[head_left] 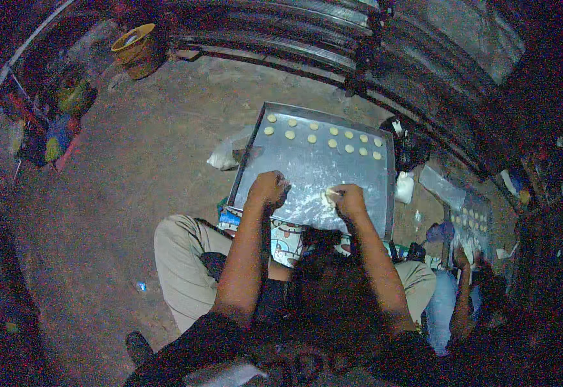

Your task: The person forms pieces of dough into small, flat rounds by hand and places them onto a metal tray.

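Note:
A large metal baking tray point(246, 177) lies in front of me, dusted with white flour point(297, 209) at its near half. Two rows of small round flat pieces of dough point(312, 138) stretch across its far part. Low over the floured area, my right hand point(351, 201) pinches a pale piece of dough point(328, 197) between thumb and fingers. To its left, my left hand point(269, 189) is closed above the tray; its curled fingers hide whatever may be inside. The hands are apart from each other.
A clear bag of white powder point(222, 157) rests on the floor left of the tray. A white container point(404, 187) stands at its right. Further right, another person's hand point(462, 258) is by a second tray with dough point(472, 219). A yellow bucket point(136, 51) is at the far left.

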Available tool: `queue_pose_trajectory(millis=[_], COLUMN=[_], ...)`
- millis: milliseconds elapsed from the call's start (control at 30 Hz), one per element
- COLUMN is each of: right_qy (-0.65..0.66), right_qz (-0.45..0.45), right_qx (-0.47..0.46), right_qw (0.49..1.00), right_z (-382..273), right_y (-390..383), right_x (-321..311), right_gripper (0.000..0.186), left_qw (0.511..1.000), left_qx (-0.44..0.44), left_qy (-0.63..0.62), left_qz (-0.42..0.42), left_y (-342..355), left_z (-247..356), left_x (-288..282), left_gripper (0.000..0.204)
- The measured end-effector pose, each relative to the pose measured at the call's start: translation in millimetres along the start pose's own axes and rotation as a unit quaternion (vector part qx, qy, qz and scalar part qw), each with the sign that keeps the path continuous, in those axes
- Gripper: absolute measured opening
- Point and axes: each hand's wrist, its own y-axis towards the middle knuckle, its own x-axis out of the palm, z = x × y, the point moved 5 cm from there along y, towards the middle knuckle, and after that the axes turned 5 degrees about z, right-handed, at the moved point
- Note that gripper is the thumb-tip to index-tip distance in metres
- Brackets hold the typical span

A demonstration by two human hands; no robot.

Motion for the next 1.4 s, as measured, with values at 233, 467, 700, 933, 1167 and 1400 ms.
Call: queue_pose_trajectory(millis=[233, 467, 700, 933, 1167, 1400], right_qy=[-0.032, -0.227, -0.331, -0.245, -0.316, -0.224], right_qz=[0.057, -0.109, -0.144, -0.151, -0.224, -0.229], right_qx=[0.041, -0.024, -0.068, -0.034, -0.113, -0.081], right_qw=[0.997, 0.967, 0.930, 0.957, 0.915, 0.944], right_z=[-3, -62, -95, -70, -76, -12], right_y=[1, -11, -27, -23, -34, -33], right_x=[-36, 26, 53, 52, 47, 56], right_gripper=[0.022, 0.027, 0.021, 0.033, 0.037, 0.031], left_qw=[1.000, 0.999, 0.999, 1.000, 0.999, 1.000], left_qx=[-0.008, 0.025, 0.003, -0.016, 0.007, 0.004], left_qy=[0.004, 0.032, 0.031, -0.003, 0.028, 0.017], left_qz=[-0.001, 0.013, -0.019, -0.026, -0.028, -0.021], left_y=[2, 12, 12, 12, 9, 1], left_z=[-3, -18, -14, -16, -16, -15], left_x=[0, 6, 11, 15, 19, 14], left_gripper=[0.035, 0.034, 0.034, 0.033, 0.035, 0.033])
